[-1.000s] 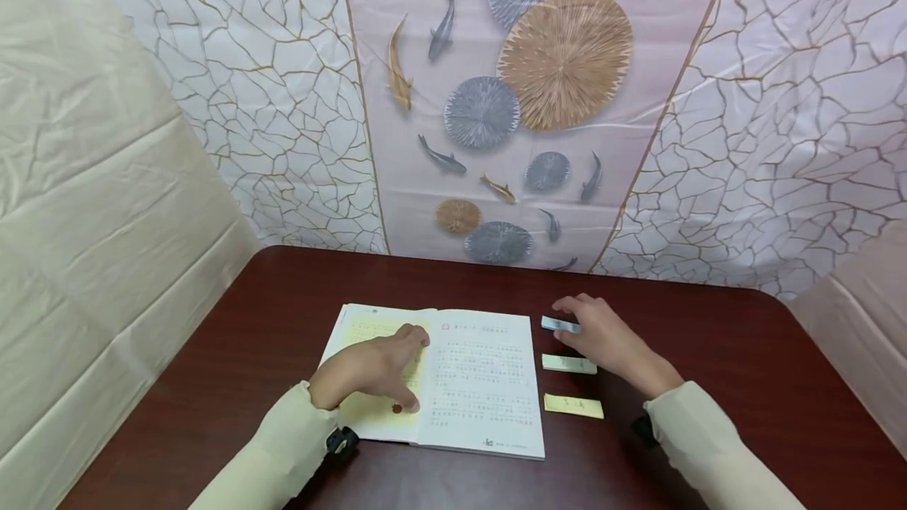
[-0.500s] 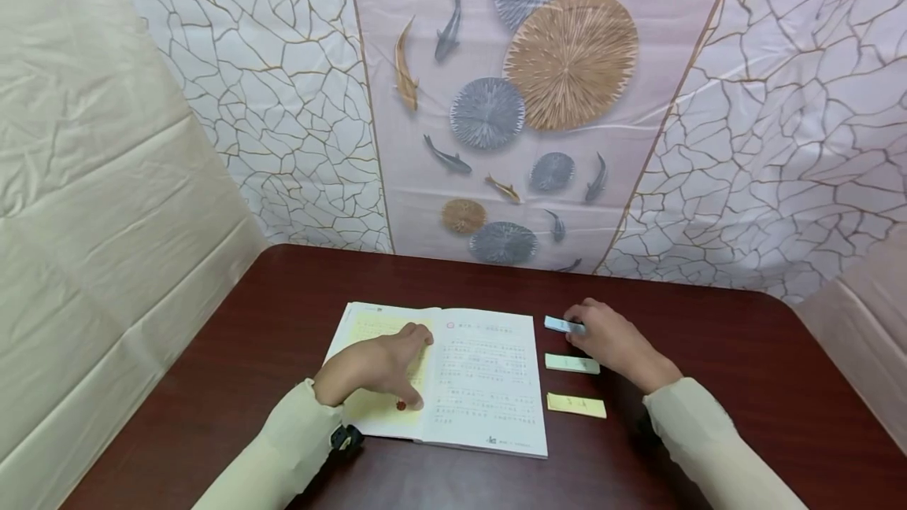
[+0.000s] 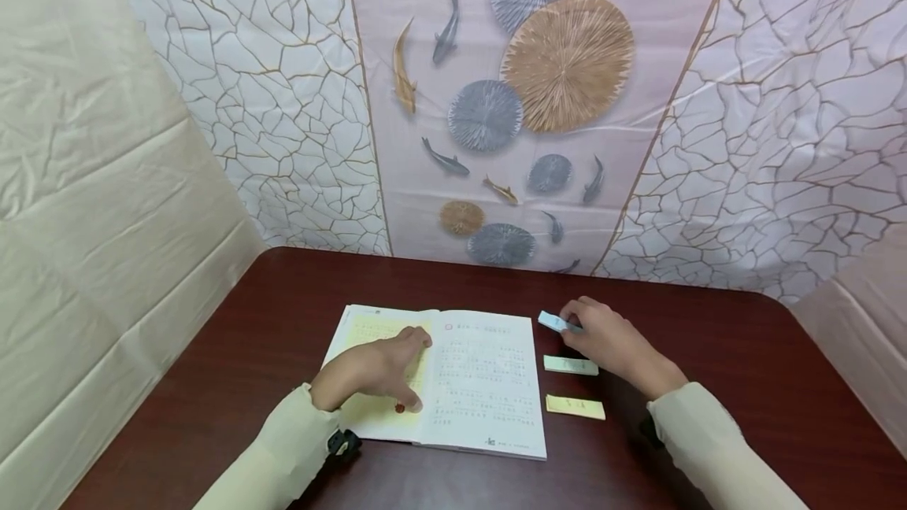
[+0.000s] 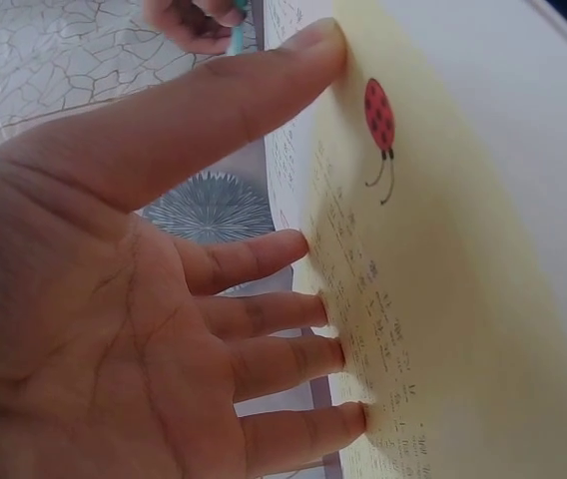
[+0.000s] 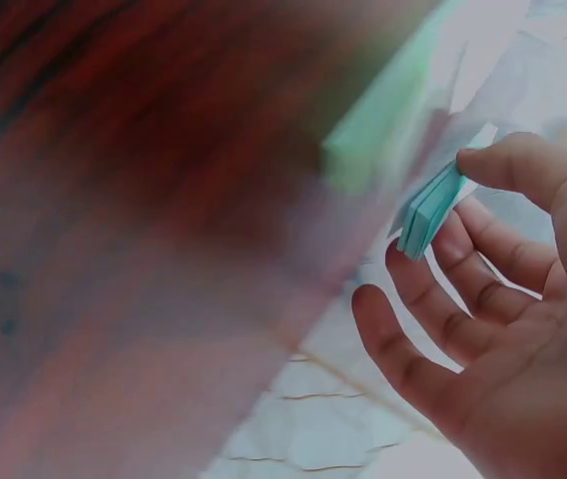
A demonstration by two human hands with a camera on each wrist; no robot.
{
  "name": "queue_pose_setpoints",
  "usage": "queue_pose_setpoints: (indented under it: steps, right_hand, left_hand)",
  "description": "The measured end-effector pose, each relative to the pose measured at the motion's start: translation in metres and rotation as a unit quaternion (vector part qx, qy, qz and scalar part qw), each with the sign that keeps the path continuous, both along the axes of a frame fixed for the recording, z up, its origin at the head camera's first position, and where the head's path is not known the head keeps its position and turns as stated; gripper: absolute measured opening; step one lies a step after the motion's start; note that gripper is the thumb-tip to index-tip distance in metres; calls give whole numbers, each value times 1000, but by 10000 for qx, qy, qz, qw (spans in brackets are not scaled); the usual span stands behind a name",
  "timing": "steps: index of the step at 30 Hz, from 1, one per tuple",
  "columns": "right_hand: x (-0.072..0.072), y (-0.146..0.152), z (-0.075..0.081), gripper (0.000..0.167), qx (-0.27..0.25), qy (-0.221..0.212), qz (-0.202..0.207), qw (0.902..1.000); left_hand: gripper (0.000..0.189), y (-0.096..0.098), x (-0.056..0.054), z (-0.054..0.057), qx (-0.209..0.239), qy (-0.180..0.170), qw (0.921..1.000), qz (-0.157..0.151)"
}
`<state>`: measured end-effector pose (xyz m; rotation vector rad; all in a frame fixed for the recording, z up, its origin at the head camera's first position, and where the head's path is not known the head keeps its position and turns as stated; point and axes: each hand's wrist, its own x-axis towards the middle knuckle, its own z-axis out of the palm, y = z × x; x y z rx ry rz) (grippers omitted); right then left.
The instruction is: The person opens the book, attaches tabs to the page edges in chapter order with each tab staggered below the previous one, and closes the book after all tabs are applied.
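Observation:
An open book [image 3: 485, 384] lies on the dark red table, its left page tinted yellow and its right page white with print. My left hand [image 3: 375, 368] rests on the left page with fingers and thumb spread; in the left wrist view the fingertips touch the paper near a printed ladybug [image 4: 379, 116]. My right hand [image 3: 608, 337] pinches a blue pad of sticky notes [image 3: 550, 321] between thumb and fingers, right of the book's top corner. The right wrist view shows the pad's layered edge [image 5: 431, 215] tilted in the grip.
Nearer me than the blue pad lie a pale green sticky note pad [image 3: 571, 366] and a yellow sticky note pad [image 3: 575, 407], both right of the book. A patterned curtain [image 3: 489, 179] hangs behind the table's far edge.
My right hand has closed its fingers on the blue sticky note pad, which has turned and shifted slightly left. My left hand stays on the page.

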<state>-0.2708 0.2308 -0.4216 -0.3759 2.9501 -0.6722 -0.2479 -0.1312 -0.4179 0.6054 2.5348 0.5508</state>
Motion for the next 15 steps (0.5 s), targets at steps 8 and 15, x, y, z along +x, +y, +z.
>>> queue_pose_setpoints:
  steps: [8, 15]
  right_hand:
    - [34, -35, 30, 20, 1, 681, 521, 9963]
    - [64, -73, 29, 20, 471, 1374, 1282, 9811]
  left_hand:
    - [90, 3, 2, -1, -102, 36, 9999, 51]
    - [92, 4, 8, -2, -8, 162, 9996, 238]
